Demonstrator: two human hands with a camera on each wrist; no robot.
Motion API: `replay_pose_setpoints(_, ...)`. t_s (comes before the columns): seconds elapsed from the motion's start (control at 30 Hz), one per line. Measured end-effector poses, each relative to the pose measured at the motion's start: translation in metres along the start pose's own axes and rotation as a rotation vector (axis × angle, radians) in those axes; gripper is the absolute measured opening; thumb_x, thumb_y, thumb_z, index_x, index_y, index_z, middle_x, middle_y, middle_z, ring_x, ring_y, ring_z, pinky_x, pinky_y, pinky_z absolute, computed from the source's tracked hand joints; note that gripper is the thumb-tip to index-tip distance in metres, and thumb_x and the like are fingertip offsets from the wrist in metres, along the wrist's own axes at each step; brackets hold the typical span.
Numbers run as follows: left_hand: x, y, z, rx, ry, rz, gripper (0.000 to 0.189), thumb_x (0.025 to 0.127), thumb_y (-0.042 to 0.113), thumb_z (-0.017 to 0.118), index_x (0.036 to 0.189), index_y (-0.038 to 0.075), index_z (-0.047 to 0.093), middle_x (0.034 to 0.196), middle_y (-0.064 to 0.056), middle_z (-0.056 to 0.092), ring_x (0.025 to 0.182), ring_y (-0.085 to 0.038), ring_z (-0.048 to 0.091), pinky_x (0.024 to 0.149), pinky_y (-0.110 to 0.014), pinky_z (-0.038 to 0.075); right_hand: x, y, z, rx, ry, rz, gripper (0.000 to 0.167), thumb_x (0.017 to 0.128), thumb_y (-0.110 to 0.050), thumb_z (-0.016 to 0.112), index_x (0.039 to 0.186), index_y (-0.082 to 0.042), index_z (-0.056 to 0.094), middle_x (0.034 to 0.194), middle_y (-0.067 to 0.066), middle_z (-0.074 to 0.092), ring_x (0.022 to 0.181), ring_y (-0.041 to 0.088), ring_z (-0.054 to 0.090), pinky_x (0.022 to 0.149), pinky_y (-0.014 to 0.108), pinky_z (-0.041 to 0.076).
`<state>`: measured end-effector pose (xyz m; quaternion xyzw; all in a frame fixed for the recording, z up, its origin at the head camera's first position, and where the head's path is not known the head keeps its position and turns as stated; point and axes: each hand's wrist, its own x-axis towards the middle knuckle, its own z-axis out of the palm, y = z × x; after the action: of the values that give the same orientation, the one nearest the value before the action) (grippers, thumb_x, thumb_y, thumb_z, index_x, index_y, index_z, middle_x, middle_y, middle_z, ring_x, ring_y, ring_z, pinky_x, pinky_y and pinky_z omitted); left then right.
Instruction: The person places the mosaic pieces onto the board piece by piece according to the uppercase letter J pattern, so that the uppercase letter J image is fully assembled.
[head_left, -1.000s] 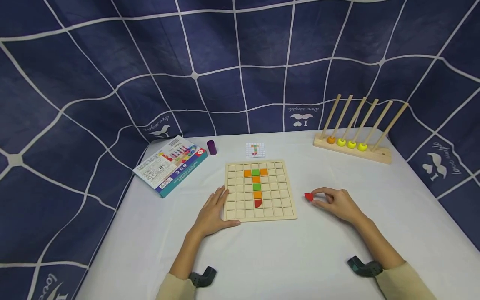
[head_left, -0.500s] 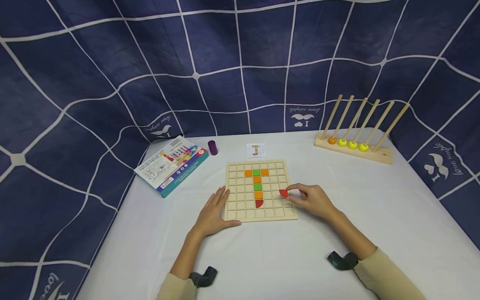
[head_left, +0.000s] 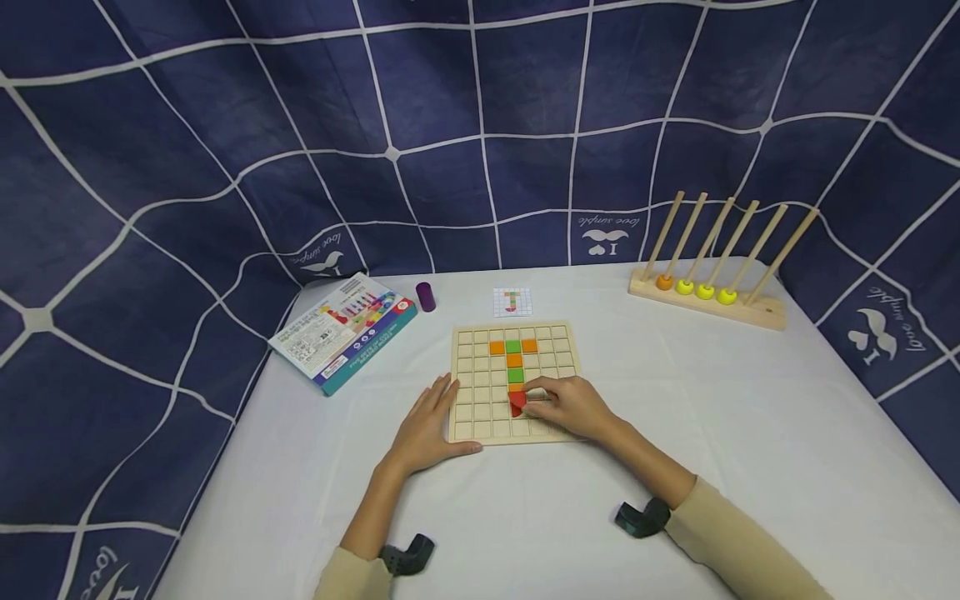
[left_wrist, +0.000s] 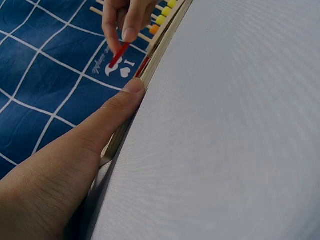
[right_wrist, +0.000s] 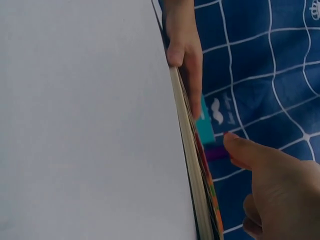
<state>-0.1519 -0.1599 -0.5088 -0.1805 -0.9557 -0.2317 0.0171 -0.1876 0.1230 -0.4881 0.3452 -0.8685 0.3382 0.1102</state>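
A square wooden grid board [head_left: 480, 429] lies on the white table, with orange and green square tiles [head_left: 515, 361] set in a T shape. My right hand [head_left: 573, 406] pinches a red quarter-round tile [head_left: 517, 399] between thumb and fingers, over the lower end of the column. In the left wrist view that red tile [left_wrist: 119, 55] is held tilted above the board. Another red piece below it is mostly covered. My left hand [head_left: 423, 429] rests at the board's left edge, fingers straight, thumb along the near corner.
A small pattern card [head_left: 512, 302] lies behind the board. Left of it are a purple cylinder [head_left: 425, 297] and a game box [head_left: 341, 333]. At the back right stands a wooden peg rack [head_left: 705, 302] with orange and yellow beads.
My right hand has moved left with the red tile, from the table right of the board to over the bottom of the tile column. The left hand has stayed put.
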Motion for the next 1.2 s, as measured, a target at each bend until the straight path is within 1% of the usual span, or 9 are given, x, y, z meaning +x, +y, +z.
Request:
replay_pose_setpoints(0.17, -0.001, 0.001, -0.002, -0.007, -0.024, -0.027, 0.114, 0.061, 0.079, 0.058, 0.147, 0.013, 0.023, 0.153, -0.005, 0.015, 0.140, -0.023, 0.011, 0.110, -0.043, 0.016, 0.007, -0.002, 0.014, -0.017, -0.043, -0.011, 0.028, 0.077, -0.039, 0.073, 0.099, -0.020, 0.070, 0.050, -0.015, 0.029, 0.046, -0.002, 0.022, 0.043, 0.016, 0.020)
replay_pose_setpoints(0.37, 0.000, 0.001, -0.001, -0.007, -0.028, -0.032, 0.114, 0.061, 0.080, 0.057, 0.147, 0.014, 0.023, 0.153, -0.005, 0.016, 0.140, -0.023, 0.012, 0.110, -0.044, 0.017, 0.011, -0.003, 0.023, -0.021, -0.071, -0.020, 0.027, 0.078, -0.039, 0.072, 0.097, -0.020, 0.071, 0.050, -0.015, 0.034, 0.046, -0.002, 0.024, 0.042, 0.016, 0.021)
replay_pose_setpoints(0.6, 0.000, 0.002, -0.002, -0.010, -0.023, -0.031, 0.113, 0.061, 0.079, 0.058, 0.147, 0.014, 0.024, 0.153, -0.005, 0.016, 0.140, -0.023, 0.011, 0.110, -0.044, 0.016, 0.011, -0.002, 0.026, -0.028, -0.081, -0.005, 0.026, 0.077, -0.041, 0.072, 0.095, -0.021, 0.070, 0.051, -0.017, 0.035, 0.047, -0.002, 0.026, 0.043, 0.016, 0.022)
replay_pose_setpoints(0.87, 0.000, 0.002, -0.001, -0.014, -0.019, -0.026, 0.113, 0.062, 0.079, 0.058, 0.147, 0.013, 0.024, 0.153, -0.005, 0.016, 0.140, -0.021, 0.011, 0.110, -0.043, 0.016, 0.011, 0.000, 0.028, -0.033, -0.075, -0.007, 0.026, 0.077, -0.041, 0.072, 0.094, -0.021, 0.071, 0.050, -0.017, 0.036, 0.046, -0.003, 0.027, 0.042, 0.015, 0.022)
replay_pose_setpoints(1.1, 0.001, 0.001, -0.001, -0.003, -0.028, -0.028, 0.114, 0.062, 0.080, 0.056, 0.147, 0.014, 0.023, 0.154, -0.004, 0.015, 0.140, -0.020, 0.010, 0.110, -0.042, 0.016, 0.011, 0.000, 0.028, -0.029, -0.080, 0.003, 0.026, 0.077, -0.041, 0.072, 0.094, -0.021, 0.072, 0.055, -0.020, 0.045, 0.046, -0.002, 0.030, 0.042, 0.016, 0.023)
replay_pose_setpoints(1.2, 0.001, 0.001, -0.001, -0.005, -0.031, -0.028, 0.114, 0.061, 0.081, 0.055, 0.147, 0.014, 0.023, 0.154, -0.003, 0.014, 0.140, -0.021, 0.010, 0.111, -0.043, 0.015, 0.011, -0.001, 0.028, -0.034, -0.087, 0.013, 0.026, 0.077, -0.041, 0.072, 0.095, -0.021, 0.072, 0.056, -0.020, 0.046, 0.046, -0.002, 0.030, 0.042, 0.016, 0.023)
